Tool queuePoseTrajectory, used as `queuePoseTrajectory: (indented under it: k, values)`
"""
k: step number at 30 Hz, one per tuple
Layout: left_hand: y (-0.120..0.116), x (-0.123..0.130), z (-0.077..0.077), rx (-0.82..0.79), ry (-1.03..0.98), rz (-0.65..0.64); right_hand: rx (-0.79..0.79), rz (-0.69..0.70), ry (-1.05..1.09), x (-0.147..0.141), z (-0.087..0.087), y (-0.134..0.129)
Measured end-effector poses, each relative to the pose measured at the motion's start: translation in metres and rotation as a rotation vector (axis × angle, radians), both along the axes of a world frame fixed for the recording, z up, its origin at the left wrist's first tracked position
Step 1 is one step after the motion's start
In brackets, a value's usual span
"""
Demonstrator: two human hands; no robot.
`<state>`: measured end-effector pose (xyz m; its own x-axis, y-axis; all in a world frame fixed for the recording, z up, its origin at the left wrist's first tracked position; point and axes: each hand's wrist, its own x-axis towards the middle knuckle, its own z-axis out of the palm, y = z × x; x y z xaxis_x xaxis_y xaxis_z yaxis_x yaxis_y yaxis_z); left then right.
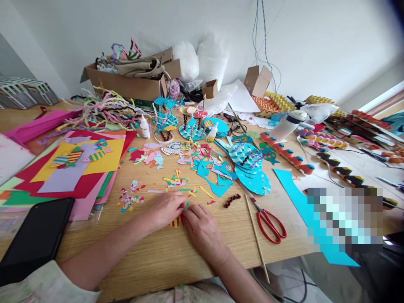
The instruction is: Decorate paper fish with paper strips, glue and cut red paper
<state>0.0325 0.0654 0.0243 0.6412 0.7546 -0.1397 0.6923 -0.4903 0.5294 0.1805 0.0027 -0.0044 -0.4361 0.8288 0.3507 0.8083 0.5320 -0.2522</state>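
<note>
Both hands meet near the table's front middle, over a small red and yellow striped paper piece (174, 223). My left hand (168, 207) comes from the left, its fingers closed at the upper edge of this piece, by a bit of green paper. My right hand (202, 227) lies against it on the right, fingers curled together at the same piece. The fingertips are partly hidden. Just beyond them are thin paper strips (176, 182), and small cut bits (129, 198) lie to the left. A dark brown fuzzy stem (232, 201) rests to the right.
Red-handled scissors (271, 226) and a wooden stick (257, 237) lie at right, the stick past the table edge. A black phone (38, 231) and coloured paper sheets (91, 168) are at left. Glue bottles (144, 127), blue paper ovals (255, 181) and a cardboard box (126, 84) stand farther back.
</note>
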Motion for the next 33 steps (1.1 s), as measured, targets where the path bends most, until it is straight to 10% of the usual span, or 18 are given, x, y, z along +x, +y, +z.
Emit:
queuePoseTrajectory:
  k: [33]
  values:
    - [-0.006,-0.009,0.019,0.018,-0.046,-0.017,-0.143,0.012,-0.052,0.001,0.012,-0.017]
